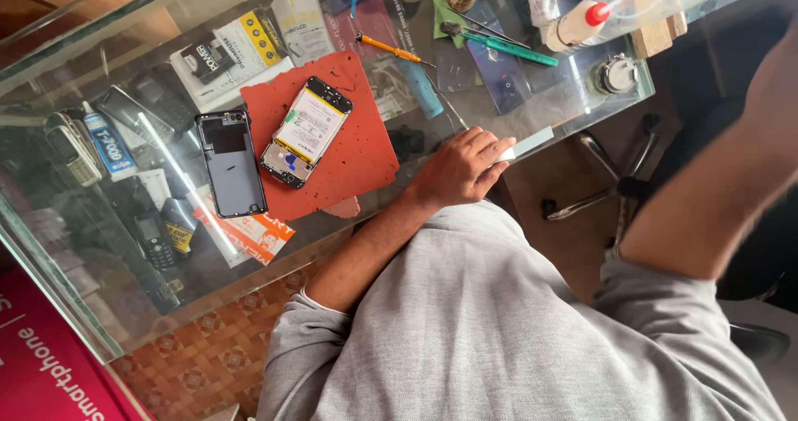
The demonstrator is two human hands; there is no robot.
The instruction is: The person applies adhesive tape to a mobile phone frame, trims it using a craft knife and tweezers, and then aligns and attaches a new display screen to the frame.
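My left hand [461, 167] rests on the glass tabletop [532, 105] near its front edge, fingers loosely together and holding nothing. Its fingertips touch a pale strip [525, 144] at the edge. To the left lies a red work mat [366, 151] with an opened smartphone [306, 132] on it, its battery exposed. A dark phone back cover [231, 163] lies beside the mat. My right forearm [715, 180] reaches up toward the right edge; its hand is out of view.
An orange screwdriver [391, 51], a teal-handled tool [509, 47], a clear bottle with a red cap [619, 5] and a small round metal part [617, 73] lie at the back. A glue tube [106, 142] is at left. Old phones show under the glass. A chair base [611, 184] stands below.
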